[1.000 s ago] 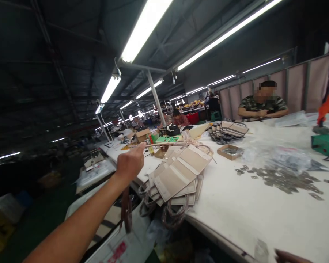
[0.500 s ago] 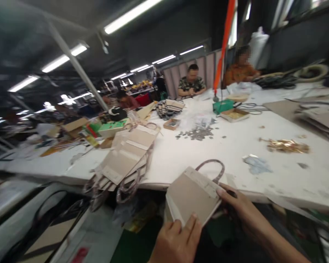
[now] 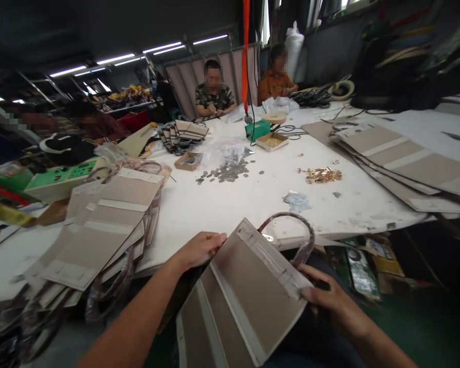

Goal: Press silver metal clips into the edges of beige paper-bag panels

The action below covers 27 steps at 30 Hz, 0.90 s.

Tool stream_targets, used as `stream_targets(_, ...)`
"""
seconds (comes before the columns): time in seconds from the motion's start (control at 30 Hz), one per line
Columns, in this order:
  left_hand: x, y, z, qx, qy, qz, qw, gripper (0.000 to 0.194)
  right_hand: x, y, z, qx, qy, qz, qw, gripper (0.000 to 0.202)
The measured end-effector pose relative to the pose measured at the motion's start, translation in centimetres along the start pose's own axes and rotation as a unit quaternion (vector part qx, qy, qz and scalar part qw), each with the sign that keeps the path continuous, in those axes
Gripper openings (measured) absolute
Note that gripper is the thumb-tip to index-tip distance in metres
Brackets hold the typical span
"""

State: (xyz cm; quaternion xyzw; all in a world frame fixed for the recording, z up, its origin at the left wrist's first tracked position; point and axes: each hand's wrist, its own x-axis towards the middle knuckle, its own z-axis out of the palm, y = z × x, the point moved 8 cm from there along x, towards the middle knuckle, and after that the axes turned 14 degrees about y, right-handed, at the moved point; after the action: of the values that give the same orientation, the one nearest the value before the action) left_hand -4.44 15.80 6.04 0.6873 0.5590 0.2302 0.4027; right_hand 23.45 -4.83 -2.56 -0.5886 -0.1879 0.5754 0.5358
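A beige panel piece (image 3: 253, 291) with pale strips and a plastic-wrapped loop handle (image 3: 289, 217) lies tilted over my lap at the table's front edge. My right hand (image 3: 322, 291) pinches its right corner, thumb on top, close to the handle's end. At the upper left edge of the panel is my left hand (image 3: 207, 245), its fingers closed on that edge and partly hidden. Beyond the piece, gold metal pieces (image 3: 324, 175) and a heap of small grey metal plates (image 3: 230, 168) lie on the white table (image 3: 214, 204).
Stacked beige panels with wrapped handles (image 3: 111, 209) overhang the table at left; more panels (image 3: 406, 158) lie at right. A green box (image 3: 257, 131), an open carton (image 3: 272, 142) and an orange strap (image 3: 246, 61) are farther back. Two people sit across the table.
The view has swung to the right. My left hand has moved from the panel's lower face to its upper left edge, and more of the panel now shows, unfolded downward.
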Motion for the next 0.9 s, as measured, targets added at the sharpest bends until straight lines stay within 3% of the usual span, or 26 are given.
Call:
stream_targets(0.1,-0.2,-0.1,2.6,-0.072,-0.172,-0.087,0.979,0.071,-0.2,0.6,-0.9,0.019,0.019,-0.001,1.000,0.070)
stream_targets(0.17,-1.3,-0.2,4.6,-0.150,-0.276,-0.176,0.933,0.073,-0.3,1.0,-1.1,0.033,0.011,0.003,0.999,0.070)
stream_targets(0.23,-2.0,-0.1,5.9,-0.214,-0.329,-0.238,0.888,0.068,-0.3,1.6,-1.4,0.042,0.002,0.014,0.999,0.073)
stream_targets(0.37,-2.1,1.6,7.1,-0.243,-0.360,-0.245,0.867,0.057,-0.3,2.9,-2.3,-0.010,-0.005,0.040,0.999,0.074)
stream_targets(0.53,-0.6,3.6,7.5,-0.221,-0.352,-0.192,0.889,0.073,-0.9,2.6,-2.0,-0.137,-0.027,0.015,0.990,0.070)
stream_targets(0.7,2.7,3.4,8.1,-0.102,-0.359,-0.081,0.924,0.069,-1.5,-0.4,0.6,-0.213,-0.037,-0.058,0.975,0.056)
stream_targets(0.8,5.2,2.9,8.7,0.020,-0.348,0.005,0.937,0.058,-1.6,-1.0,1.9,-0.244,-0.041,-0.055,0.967,0.057)
stream_targets(0.9,7.0,2.5,9.3,0.074,-0.316,0.031,0.945,0.047,-1.2,-1.0,2.0,-0.288,-0.045,-0.044,0.956,0.057)
